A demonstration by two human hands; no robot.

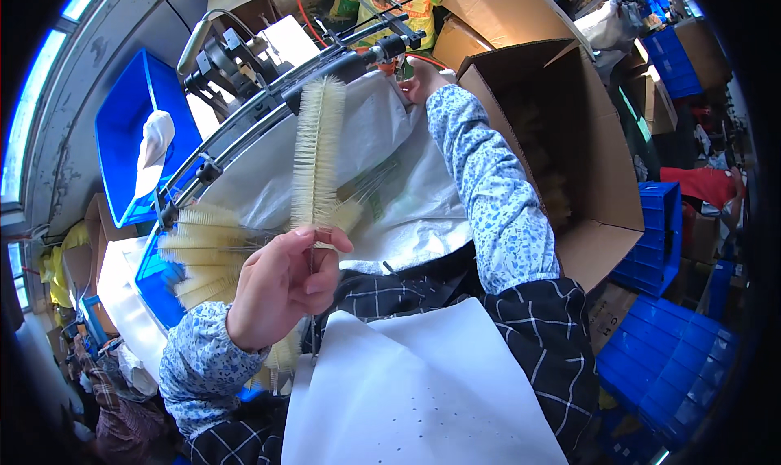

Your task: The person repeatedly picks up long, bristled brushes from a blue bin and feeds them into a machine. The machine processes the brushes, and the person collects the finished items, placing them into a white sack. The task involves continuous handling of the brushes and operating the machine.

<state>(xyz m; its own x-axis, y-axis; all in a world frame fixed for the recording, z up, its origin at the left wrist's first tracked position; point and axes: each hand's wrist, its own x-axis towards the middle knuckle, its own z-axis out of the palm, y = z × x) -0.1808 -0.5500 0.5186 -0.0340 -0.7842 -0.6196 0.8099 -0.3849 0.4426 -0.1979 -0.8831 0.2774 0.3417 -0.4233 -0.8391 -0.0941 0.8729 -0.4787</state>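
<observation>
In my left hand (289, 282) a pale bristled bottle brush (317, 148) stands upright, its thin wire stem pinched between thumb and fingers. Behind it, several thin wire stems and another pale brush head (346, 215) lie over a white plastic sheet (390, 139). My right hand (423, 80) reaches to the far end of a dark metal rod mechanism (358, 62). Its fingers are bent beside a small orange-red part at the sheet's far edge; what they grip, if anything, is hidden. More pale brushes (207, 249) fan out left of my left hand.
A large open cardboard box (606, 164) with brushes inside stands right of my right arm. A blue bin (122, 131) with a white cloth item is at the far left, beside a motor unit (224, 66). Blue crates (671, 355) sit at right. White sheeting (407, 392) covers my lap.
</observation>
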